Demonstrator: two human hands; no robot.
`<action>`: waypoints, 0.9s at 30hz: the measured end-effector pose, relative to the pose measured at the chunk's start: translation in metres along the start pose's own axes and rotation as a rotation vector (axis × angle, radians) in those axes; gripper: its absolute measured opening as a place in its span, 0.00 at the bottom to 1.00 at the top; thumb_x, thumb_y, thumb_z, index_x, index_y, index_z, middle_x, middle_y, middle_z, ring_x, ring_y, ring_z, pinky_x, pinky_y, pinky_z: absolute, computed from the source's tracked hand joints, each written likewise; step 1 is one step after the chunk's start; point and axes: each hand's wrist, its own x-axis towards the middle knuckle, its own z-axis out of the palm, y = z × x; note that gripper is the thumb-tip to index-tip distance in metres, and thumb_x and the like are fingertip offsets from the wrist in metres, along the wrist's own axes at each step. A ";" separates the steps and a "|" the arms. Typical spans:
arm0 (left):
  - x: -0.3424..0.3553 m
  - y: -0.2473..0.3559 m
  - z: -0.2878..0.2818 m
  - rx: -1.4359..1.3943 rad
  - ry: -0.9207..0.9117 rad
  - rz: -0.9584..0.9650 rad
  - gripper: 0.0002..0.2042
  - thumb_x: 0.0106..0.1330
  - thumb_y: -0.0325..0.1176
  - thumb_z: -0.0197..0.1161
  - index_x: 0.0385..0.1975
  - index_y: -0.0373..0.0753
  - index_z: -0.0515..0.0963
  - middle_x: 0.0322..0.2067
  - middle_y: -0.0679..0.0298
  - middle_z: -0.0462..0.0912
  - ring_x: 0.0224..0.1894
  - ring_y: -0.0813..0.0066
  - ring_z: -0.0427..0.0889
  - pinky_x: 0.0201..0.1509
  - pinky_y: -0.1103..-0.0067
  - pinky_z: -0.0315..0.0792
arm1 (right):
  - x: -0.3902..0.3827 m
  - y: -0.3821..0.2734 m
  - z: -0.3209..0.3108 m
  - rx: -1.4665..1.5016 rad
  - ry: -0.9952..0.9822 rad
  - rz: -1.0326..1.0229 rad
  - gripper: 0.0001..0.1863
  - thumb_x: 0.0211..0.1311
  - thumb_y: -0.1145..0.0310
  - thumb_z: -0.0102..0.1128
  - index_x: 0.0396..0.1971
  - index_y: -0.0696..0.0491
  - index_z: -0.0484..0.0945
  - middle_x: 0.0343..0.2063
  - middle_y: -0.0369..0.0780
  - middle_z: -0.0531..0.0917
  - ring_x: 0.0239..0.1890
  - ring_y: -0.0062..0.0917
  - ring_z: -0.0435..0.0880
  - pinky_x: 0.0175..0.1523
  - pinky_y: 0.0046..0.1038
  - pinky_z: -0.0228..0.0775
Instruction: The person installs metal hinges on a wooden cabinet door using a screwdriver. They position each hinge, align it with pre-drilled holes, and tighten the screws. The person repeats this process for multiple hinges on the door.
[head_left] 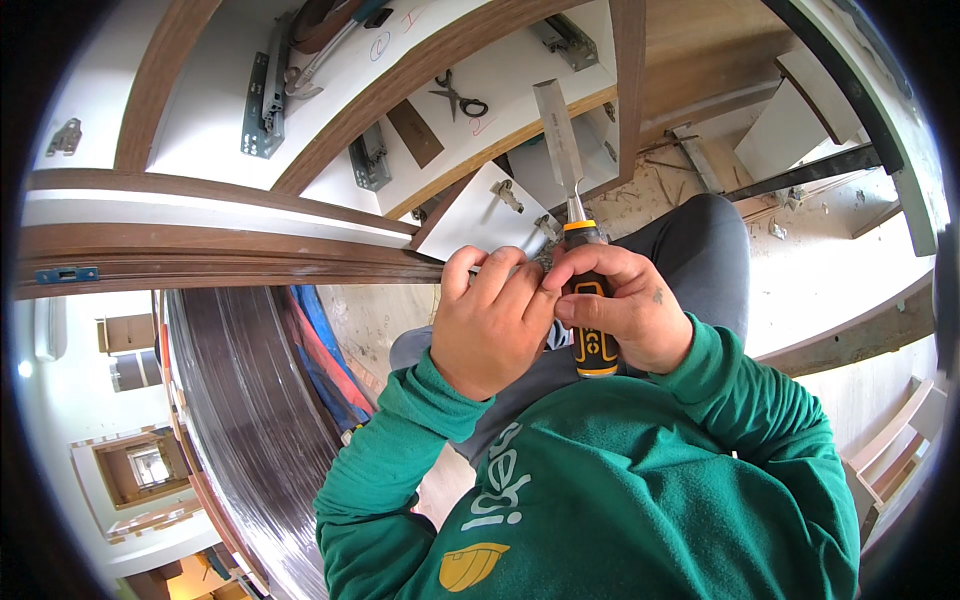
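Note:
A wood chisel (597, 335) with a black and yellow handle lies within my right hand (632, 305), its wide steel blade pointing away from me. My right thumb and forefinger come together across the handle, close to my left fingertips. Just left of it, my left hand (495, 325) is closed with curled fingers. Whatever it may hold is hidden behind the fingers. Beyond both hands is a small white panel (470, 215) with metal hinges (508, 196) on it. The end of a long brown wooden frame piece (250, 262) reaches close to my left knuckles.
White cabinet panels with brown edges hold scissors (460, 98), drawer runners (268, 105) and a hammer (318, 58). Plastic-wrapped dark boards (245, 400) stand at left. Wood scraps and debris litter the floor (665, 195) at the far right. A pale stool (900, 440) is near the right edge.

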 end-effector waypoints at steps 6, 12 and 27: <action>0.000 0.001 0.001 -0.017 0.005 -0.001 0.10 0.60 0.32 0.69 0.40 0.41 0.82 0.39 0.66 0.84 0.50 0.65 0.83 0.57 0.60 0.66 | 0.000 -0.001 -0.001 0.033 0.008 0.037 0.10 0.66 0.77 0.71 0.46 0.55 0.85 0.44 0.36 0.84 0.47 0.21 0.84 0.56 0.25 0.78; 0.002 0.001 0.001 0.010 0.026 0.026 0.07 0.62 0.33 0.66 0.35 0.38 0.82 0.36 0.65 0.82 0.48 0.67 0.80 0.53 0.63 0.68 | 0.001 -0.001 0.000 0.068 0.014 0.059 0.09 0.67 0.78 0.69 0.45 0.56 0.84 0.42 0.37 0.85 0.45 0.21 0.85 0.54 0.25 0.79; -0.001 0.004 0.005 -0.009 0.021 0.007 0.06 0.63 0.32 0.65 0.35 0.38 0.82 0.37 0.64 0.82 0.48 0.66 0.80 0.54 0.63 0.69 | 0.002 -0.002 0.003 0.158 0.037 0.121 0.07 0.67 0.80 0.67 0.43 0.57 0.83 0.39 0.37 0.85 0.42 0.21 0.85 0.51 0.25 0.79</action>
